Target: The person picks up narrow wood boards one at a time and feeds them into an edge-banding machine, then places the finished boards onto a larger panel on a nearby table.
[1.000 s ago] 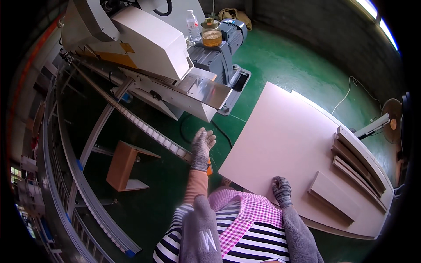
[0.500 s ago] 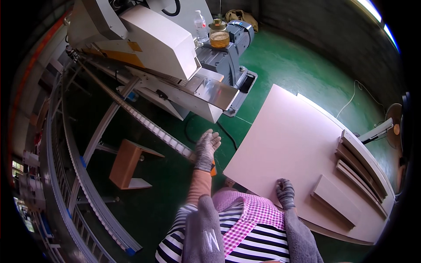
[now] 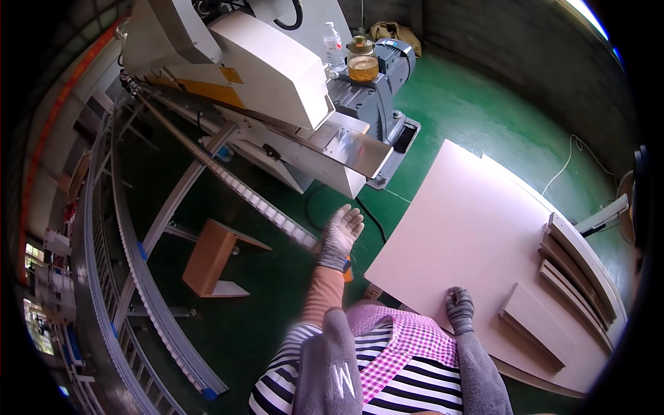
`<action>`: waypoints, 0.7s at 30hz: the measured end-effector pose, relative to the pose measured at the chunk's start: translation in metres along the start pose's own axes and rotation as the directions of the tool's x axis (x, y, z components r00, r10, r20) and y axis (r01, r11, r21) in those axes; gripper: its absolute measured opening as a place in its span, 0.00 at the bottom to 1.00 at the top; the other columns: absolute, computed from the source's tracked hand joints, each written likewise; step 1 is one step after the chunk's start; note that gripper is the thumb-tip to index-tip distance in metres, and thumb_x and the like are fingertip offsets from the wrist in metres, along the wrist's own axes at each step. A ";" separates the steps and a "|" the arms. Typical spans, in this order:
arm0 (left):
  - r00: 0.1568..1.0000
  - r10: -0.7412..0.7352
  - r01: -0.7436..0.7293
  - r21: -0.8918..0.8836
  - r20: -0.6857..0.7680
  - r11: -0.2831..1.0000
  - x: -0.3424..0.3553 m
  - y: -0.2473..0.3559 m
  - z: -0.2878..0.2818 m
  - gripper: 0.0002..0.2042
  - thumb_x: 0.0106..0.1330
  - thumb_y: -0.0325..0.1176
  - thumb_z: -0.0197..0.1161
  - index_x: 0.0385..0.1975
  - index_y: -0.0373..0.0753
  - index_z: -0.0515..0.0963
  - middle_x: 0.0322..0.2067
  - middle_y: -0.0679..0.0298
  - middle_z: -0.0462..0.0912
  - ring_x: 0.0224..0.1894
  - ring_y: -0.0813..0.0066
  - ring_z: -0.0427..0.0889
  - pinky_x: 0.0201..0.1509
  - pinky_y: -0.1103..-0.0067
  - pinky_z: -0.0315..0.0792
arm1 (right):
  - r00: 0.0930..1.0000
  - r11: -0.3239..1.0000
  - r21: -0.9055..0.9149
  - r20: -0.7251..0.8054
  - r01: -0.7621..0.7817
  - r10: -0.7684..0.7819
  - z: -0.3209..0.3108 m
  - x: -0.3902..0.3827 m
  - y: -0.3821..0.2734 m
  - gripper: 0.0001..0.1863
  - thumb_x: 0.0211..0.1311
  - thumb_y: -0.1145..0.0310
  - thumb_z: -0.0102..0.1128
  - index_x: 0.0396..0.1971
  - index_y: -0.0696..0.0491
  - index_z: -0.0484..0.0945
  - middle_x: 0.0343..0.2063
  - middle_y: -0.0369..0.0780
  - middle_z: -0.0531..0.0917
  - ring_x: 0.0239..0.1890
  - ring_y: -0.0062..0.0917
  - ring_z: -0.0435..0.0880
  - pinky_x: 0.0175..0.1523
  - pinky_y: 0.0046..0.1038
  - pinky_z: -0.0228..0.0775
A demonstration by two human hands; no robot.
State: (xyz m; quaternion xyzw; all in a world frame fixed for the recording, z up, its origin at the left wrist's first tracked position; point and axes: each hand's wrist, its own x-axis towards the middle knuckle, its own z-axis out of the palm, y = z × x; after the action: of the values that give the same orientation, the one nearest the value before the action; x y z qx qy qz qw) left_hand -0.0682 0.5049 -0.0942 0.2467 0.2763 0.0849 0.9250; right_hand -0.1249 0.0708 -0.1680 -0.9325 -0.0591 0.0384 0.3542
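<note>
My left hand (image 3: 344, 232), in a grey-white knit glove, is held out in front of me with the fingers extended and nothing in it. It hovers by the near end of the roller rail (image 3: 270, 213), just below the white machine's (image 3: 277, 72) metal outlet tray (image 3: 360, 150). My right hand (image 3: 459, 309), gloved too, rests with curled fingers at the near edge of a large pale board (image 3: 449, 228); nothing shows in its grip. Right of that hand, a wide brown panel piece (image 3: 532, 325) lies on the board.
Several narrow brown strips (image 3: 577, 277) lie along the board's right side. A grey motor (image 3: 394, 66) carries a water bottle (image 3: 333, 47) and a jar of amber liquid (image 3: 363, 62). A brown angled piece (image 3: 209, 259) stands beneath the curved roller conveyor (image 3: 142, 277) frame at left.
The whole view has shifted, so the scene sits slightly further right and lower. Both hands keep nearly the same places relative to the rail and the board.
</note>
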 end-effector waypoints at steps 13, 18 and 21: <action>0.997 0.005 -0.003 -0.033 0.076 0.999 -0.002 0.000 0.000 0.18 0.71 0.43 0.53 0.54 0.41 0.75 0.47 0.60 0.81 0.49 0.64 0.80 0.58 0.64 0.73 | 0.999 0.998 0.048 -0.003 -0.035 0.035 -0.005 -0.002 -0.011 0.10 0.53 0.76 0.59 0.37 0.51 0.80 0.31 0.45 0.81 0.34 0.37 0.82 0.42 0.35 0.75; 0.996 0.000 0.004 -0.051 0.084 0.999 -0.001 0.000 -0.005 0.18 0.71 0.43 0.53 0.55 0.42 0.74 0.47 0.60 0.82 0.48 0.64 0.80 0.58 0.63 0.73 | 1.000 0.999 0.016 0.006 -0.031 0.031 -0.009 -0.003 -0.018 0.10 0.53 0.76 0.60 0.37 0.52 0.80 0.31 0.44 0.81 0.34 0.34 0.82 0.42 0.35 0.75; 0.997 -0.005 0.009 -0.054 0.083 0.999 -0.002 0.000 -0.004 0.18 0.71 0.43 0.53 0.55 0.42 0.74 0.47 0.60 0.82 0.48 0.64 0.80 0.58 0.63 0.73 | 0.999 0.999 0.023 0.007 -0.040 0.040 -0.009 -0.003 -0.018 0.10 0.52 0.76 0.61 0.36 0.52 0.80 0.30 0.43 0.81 0.33 0.33 0.82 0.42 0.34 0.75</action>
State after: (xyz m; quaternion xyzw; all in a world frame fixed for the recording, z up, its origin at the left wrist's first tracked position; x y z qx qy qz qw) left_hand -0.0716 0.5055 -0.0961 0.2239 0.2362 0.0787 0.9423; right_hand -0.1284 0.0781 -0.1495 -0.9291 -0.0409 0.0492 0.3641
